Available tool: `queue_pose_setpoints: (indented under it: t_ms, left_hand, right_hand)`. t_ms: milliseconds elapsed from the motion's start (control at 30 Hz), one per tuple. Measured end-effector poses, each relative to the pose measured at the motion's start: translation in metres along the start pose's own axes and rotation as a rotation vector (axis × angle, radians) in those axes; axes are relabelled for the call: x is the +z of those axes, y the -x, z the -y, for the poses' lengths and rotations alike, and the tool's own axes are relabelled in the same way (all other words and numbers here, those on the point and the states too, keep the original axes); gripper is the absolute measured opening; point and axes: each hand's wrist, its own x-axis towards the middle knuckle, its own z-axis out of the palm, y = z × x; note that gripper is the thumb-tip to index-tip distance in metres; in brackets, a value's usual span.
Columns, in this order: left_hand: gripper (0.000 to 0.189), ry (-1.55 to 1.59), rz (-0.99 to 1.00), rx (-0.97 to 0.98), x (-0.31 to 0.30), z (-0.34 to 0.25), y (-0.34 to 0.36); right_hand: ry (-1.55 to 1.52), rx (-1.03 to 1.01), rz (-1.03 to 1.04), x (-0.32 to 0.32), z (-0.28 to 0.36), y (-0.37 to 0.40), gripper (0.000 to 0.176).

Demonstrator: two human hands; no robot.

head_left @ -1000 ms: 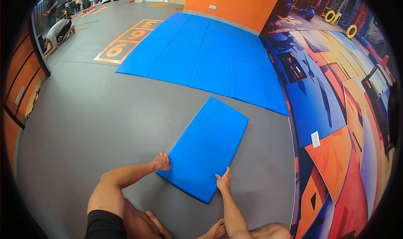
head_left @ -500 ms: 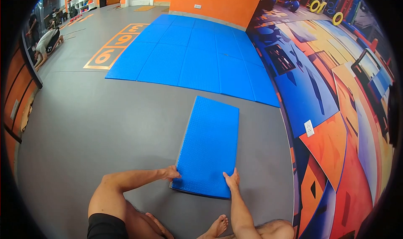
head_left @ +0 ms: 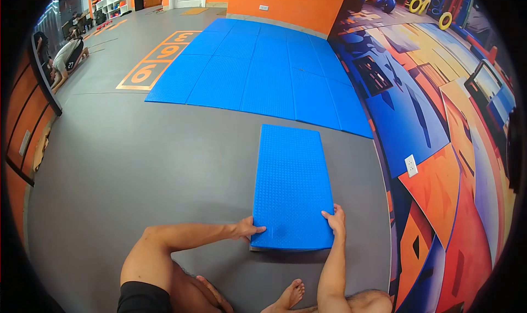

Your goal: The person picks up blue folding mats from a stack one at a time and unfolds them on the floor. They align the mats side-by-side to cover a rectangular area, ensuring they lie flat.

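Observation:
A blue textured foam mat [head_left: 291, 181], rectangular and folded or stacked, lies before me with its long side pointing away. My left hand [head_left: 247, 229] grips its near left edge, thumb on top and fingers under the side. On the opposite edge, near the right corner, my right hand [head_left: 335, 219] has its thumb over the top and its fingers along the side. A shadow shows under the near end, which looks slightly off the floor. The fingertips beneath the mat are hidden.
Beyond it, joined blue mats [head_left: 263, 71] cover the grey floor [head_left: 148, 165] up to an orange wall [head_left: 285, 4]. A painted mural wall [head_left: 439, 165] runs along the right. At the far left a person [head_left: 68, 57] bends to the floor. My bare foot [head_left: 292, 295] is near the mat.
Both hands have shifted the held mat to the right and turned it, its near end swinging right. The view has also moved slightly.

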Motion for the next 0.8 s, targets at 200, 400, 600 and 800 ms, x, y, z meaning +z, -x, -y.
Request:
queue_pose_setpoints:
  t_ms: [200,400,600,800]
  left_hand:
    - [0.053,-0.12,-0.6,0.332,0.037,-0.059,0.032]
    - [0.041,-0.189,-0.637,0.464,-0.003,-0.088,0.069]
    - [0.037,-0.229,-0.892,0.519,-0.08,-0.036,0.078]
    - [0.038,-0.334,-1.111,0.398,-0.159,0.037,0.105]
  right_hand:
    - [-0.447,-0.073,0.405,-0.058,0.042,-0.003,0.058]
    - [-0.727,-0.263,0.422,-0.067,0.136,0.03,0.065]
    - [-0.648,-0.509,0.443,0.005,0.22,0.067,0.073]
    - [-0.368,-0.805,0.495,0.118,0.271,0.106,0.082]
